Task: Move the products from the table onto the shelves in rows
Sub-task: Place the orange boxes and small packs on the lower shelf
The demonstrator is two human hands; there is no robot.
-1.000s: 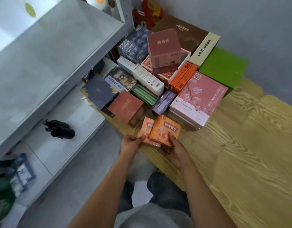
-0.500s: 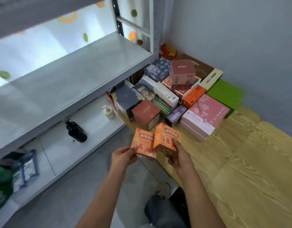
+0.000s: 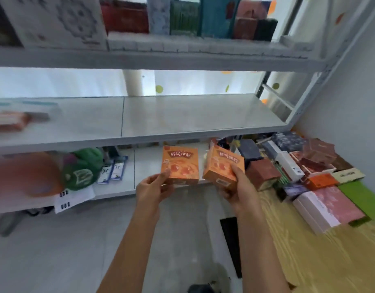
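I hold two small orange boxes in the air in front of the shelving. My left hand (image 3: pixel 153 188) grips the left orange box (image 3: pixel 180 163) by its lower left corner. My right hand (image 3: pixel 238 187) grips the right orange box (image 3: pixel 223 166) from below and the right side. Both boxes are level with the bottom shelf, just below the front edge of the middle shelf (image 3: pixel 182 115). Several product boxes are piled on the wooden table (image 3: pixel 309 250) at the right, among them a pink flowered box (image 3: pixel 330 205) and a brown box (image 3: pixel 261 173).
The top shelf (image 3: pixel 161 53) carries a row of upright boxes. The bottom shelf (image 3: pixel 148 166) holds a green bag (image 3: pixel 83 168), cards and papers. A blurred reddish box (image 3: pixel 9 121) lies at the middle shelf's left end. Grey floor lies below my arms.
My view has swung from the table up to the shelves. Both hands carried the orange boxes up and left, off the table, and drew them apart.
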